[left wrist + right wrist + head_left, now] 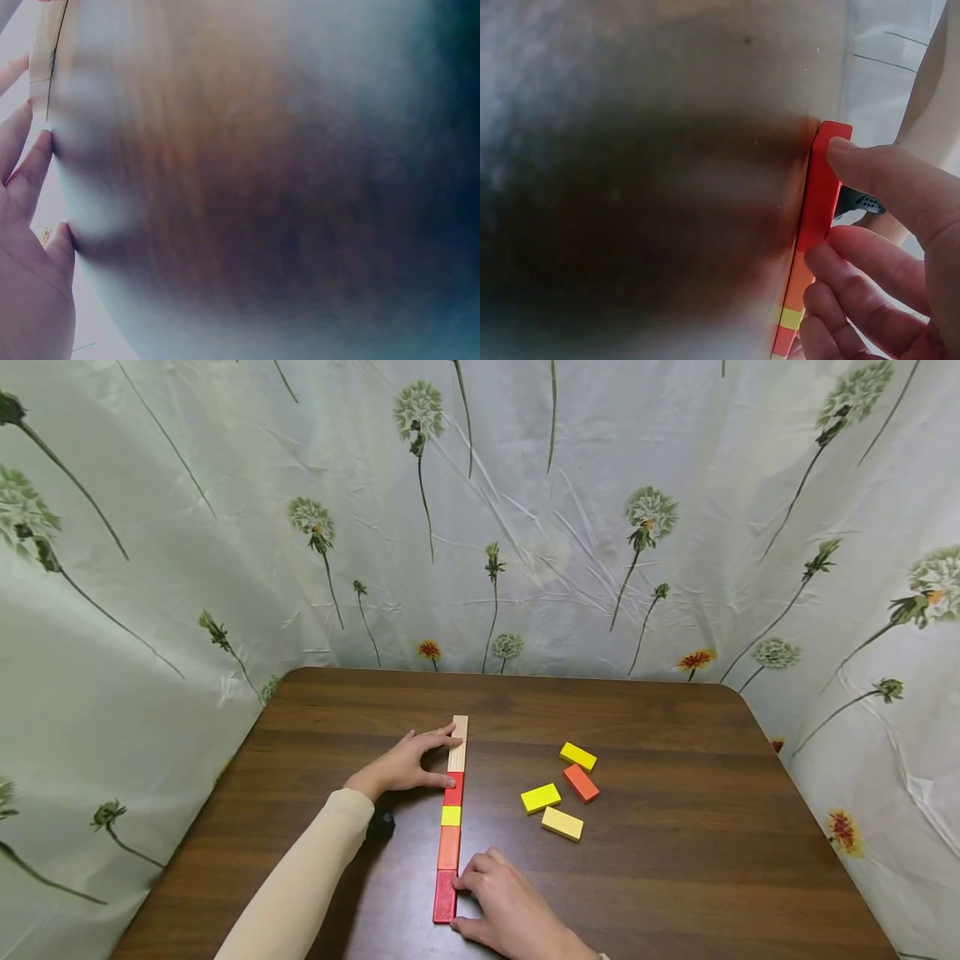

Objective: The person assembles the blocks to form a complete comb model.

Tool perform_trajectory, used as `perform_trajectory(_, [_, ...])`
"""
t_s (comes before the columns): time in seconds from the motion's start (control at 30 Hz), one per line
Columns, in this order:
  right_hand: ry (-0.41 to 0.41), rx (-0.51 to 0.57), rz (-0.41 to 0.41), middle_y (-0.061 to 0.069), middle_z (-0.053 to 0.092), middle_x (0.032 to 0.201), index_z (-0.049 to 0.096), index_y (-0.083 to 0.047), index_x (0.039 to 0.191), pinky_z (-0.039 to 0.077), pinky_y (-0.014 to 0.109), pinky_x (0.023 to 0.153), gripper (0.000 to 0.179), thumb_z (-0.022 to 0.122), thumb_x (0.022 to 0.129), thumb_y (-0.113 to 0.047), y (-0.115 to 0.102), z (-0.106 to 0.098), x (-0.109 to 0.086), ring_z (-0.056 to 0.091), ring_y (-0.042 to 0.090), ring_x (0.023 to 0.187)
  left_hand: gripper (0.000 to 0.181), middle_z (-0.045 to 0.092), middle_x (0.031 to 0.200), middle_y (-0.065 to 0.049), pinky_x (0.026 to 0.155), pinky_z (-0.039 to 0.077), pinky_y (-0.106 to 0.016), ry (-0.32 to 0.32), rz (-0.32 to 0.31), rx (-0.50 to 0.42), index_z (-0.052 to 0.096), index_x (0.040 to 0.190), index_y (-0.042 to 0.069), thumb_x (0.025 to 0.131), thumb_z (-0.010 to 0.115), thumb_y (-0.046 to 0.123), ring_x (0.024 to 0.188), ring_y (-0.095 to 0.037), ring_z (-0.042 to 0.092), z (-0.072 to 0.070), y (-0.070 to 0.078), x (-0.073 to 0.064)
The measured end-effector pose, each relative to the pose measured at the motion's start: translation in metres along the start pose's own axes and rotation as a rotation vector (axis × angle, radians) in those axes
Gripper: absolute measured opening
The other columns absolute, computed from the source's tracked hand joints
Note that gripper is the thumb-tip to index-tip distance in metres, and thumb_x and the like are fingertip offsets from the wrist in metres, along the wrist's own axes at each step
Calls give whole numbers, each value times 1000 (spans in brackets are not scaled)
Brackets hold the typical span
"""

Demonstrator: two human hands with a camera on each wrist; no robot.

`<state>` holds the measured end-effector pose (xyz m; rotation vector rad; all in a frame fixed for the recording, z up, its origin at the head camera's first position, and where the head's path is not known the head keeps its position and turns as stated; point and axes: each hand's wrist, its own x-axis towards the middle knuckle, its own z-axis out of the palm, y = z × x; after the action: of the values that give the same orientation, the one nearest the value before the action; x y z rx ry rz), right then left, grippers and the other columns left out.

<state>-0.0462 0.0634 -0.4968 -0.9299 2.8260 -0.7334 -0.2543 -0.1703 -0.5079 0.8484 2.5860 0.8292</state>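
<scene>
A straight row of flat blocks runs away from me: a red block (445, 897) nearest, then an orange block (448, 847), a small yellow block (451, 816), another red block (454, 797) and pale wood (457, 760) at the far end. From the left, my left hand (405, 766) rests spread along the row, thumb at the farther red block, fingertips on the pale wood. On the row's right side, my right hand (510, 902) touches the nearest red block with thumb and index finger. Its other fingers curl loosely in the right wrist view.
Right of the row lie loose blocks: two yellow blocks (541, 798), an orange block (581, 783) and a pale yellow block (562, 824). A small black object (381, 825) is by the left wrist. A flowered curtain (525, 527) hangs behind the brown table (675, 843).
</scene>
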Motion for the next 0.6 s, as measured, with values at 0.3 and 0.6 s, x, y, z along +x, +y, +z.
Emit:
perform_trajectory(0.3, [-1, -28, 25, -9, 70, 108, 73, -12, 134, 53, 21, 86, 61, 90, 86, -45, -1, 1, -1, 54, 5, 98, 79, 32, 177, -5, 133, 9, -71, -3, -2, 1, 57, 157, 22, 89, 87, 48, 164, -32, 33, 0, 0, -1])
perform_trajectory(0.6, [-44, -39, 39, -10, 68, 107, 73, -12, 139, 52, 19, 84, 64, 88, 87, -47, -1, -3, 2, 53, 4, 97, 79, 33, 177, -5, 132, 10, -72, -1, -1, 9, 56, 157, 22, 89, 87, 49, 164, -32, 33, 0, 1, -1])
